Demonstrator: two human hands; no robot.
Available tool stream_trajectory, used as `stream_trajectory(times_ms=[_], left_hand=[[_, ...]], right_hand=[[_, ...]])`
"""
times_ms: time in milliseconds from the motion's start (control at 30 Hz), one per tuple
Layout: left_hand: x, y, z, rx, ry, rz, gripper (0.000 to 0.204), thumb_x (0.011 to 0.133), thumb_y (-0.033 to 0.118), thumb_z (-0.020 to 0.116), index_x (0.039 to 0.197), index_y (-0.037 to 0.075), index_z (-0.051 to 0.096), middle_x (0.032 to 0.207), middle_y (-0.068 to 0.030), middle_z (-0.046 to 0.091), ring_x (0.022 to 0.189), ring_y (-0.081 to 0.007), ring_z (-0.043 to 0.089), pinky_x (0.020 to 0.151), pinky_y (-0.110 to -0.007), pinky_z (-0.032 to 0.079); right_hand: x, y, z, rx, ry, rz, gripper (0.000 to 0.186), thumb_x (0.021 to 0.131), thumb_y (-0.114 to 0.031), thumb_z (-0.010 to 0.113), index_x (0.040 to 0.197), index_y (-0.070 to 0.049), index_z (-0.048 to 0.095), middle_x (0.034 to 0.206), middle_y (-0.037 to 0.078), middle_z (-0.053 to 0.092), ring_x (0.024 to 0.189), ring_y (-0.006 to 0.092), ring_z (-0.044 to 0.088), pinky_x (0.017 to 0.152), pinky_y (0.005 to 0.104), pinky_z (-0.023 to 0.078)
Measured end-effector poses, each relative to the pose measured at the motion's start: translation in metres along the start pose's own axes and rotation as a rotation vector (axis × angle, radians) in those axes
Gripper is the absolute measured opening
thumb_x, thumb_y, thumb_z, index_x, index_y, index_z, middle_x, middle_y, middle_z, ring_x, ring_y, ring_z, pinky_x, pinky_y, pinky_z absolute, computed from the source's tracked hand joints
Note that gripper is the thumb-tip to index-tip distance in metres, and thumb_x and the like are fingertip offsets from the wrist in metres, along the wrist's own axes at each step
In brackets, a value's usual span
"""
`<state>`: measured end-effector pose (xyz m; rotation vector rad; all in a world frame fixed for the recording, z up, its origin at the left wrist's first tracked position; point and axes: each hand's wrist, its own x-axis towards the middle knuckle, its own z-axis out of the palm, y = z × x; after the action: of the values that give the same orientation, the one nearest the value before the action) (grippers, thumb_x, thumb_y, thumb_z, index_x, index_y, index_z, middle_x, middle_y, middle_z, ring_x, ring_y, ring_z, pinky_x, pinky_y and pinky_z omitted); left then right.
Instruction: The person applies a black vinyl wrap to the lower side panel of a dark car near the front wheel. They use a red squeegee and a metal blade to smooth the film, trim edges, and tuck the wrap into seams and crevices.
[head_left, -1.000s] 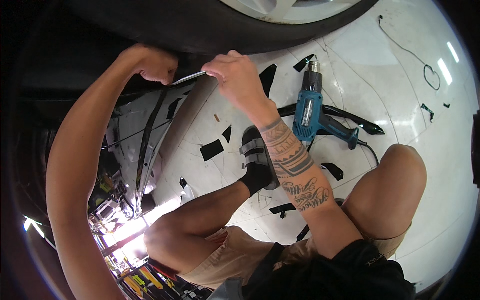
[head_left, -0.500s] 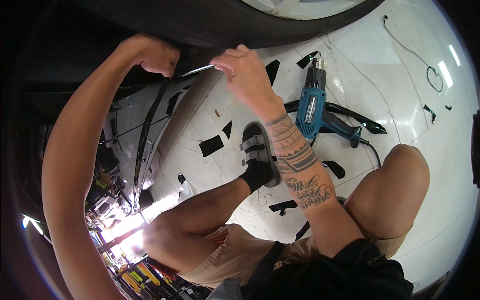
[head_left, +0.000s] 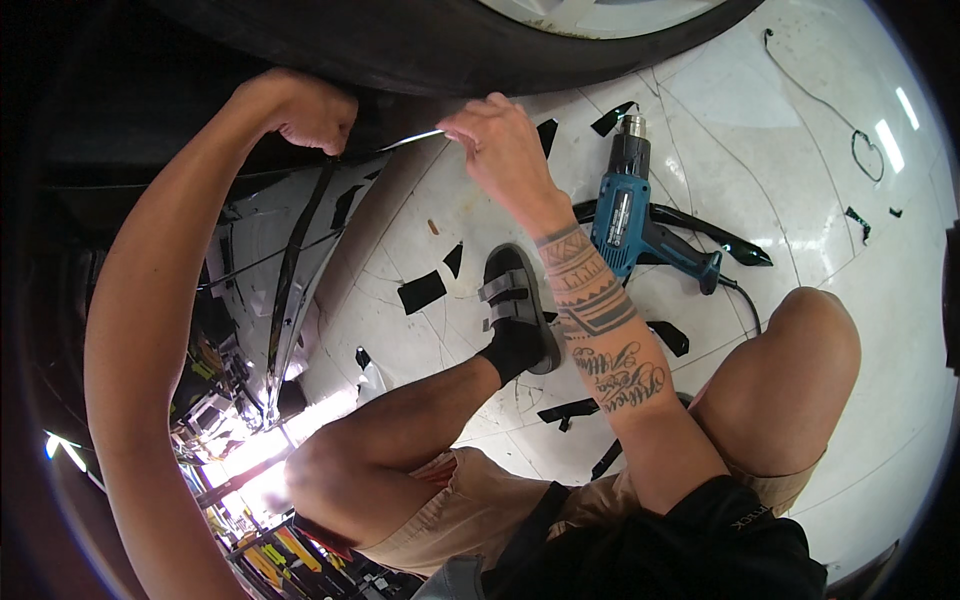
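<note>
My right hand point(head_left: 497, 140) is closed in a pinch on one end of a thin, shiny film strip point(head_left: 412, 137). That strip runs taut to the left, toward the dark car body panel point(head_left: 130, 140), and catches the light along its edge. My left hand point(head_left: 316, 115) is curled closed against the lower edge of the panel, just beside the strip's other end. Its fingertips point down and away, so what they hold is hidden. Above both hands curves the black tire point(head_left: 440, 70).
On the tiled floor to the right lies a teal heat gun point(head_left: 622, 215) with its cord. Black film scraps point(head_left: 422, 291) are scattered around my sandaled foot point(head_left: 520, 310). A long dark strip point(head_left: 735, 240) lies under the gun, and a thin looped string point(head_left: 868, 158) farther right.
My right hand has moved slightly to the right, away from the left hand, drawing the strip with it. My left hand has hardly moved.
</note>
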<state>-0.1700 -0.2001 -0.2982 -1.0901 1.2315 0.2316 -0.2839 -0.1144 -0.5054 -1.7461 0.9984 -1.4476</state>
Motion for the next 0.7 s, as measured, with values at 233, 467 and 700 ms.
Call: stream_trajectory(times_ms=[233,467,700], left_hand=[[0.004,-0.009,0.011,-0.041,0.149,0.082,0.015,0.071,0.014,0.059,0.073,0.001,0.067,0.055,-0.0094,0.05,0.051,-0.0218,0.046,0.052,-0.04,0.039],[0.005,-0.002,-0.001,0.031,-0.002,0.007,0.013,0.069,0.016,0.061,0.064,0.005,0.064,0.05,-0.0038,0.048,0.047,-0.0158,0.045,0.05,-0.035,0.039],[-0.011,0.007,-0.008,0.025,0.023,-0.018,0.011,0.07,0.013,0.059,0.064,0.004,0.063,0.05,-0.0048,0.047,0.046,-0.0169,0.043,0.049,-0.036,0.038]], right_hand=[[-0.008,0.014,0.006,-0.027,0.032,0.011,0.017,0.077,-0.003,0.065,0.09,-0.009,0.075,0.084,0.003,0.068,0.085,0.024,0.058,0.074,0.0374,0.045],[-0.012,0.026,0.014,-0.019,0.055,0.014,0.019,0.078,-0.003,0.064,0.09,-0.01,0.075,0.088,0.005,0.069,0.089,0.0259,0.058,0.077,0.0391,0.045],[-0.033,0.07,0.017,-0.142,-0.032,0.14,0.017,0.079,-0.002,0.065,0.093,-0.007,0.072,0.085,0.009,0.067,0.086,0.0313,0.059,0.073,0.0396,0.047]])
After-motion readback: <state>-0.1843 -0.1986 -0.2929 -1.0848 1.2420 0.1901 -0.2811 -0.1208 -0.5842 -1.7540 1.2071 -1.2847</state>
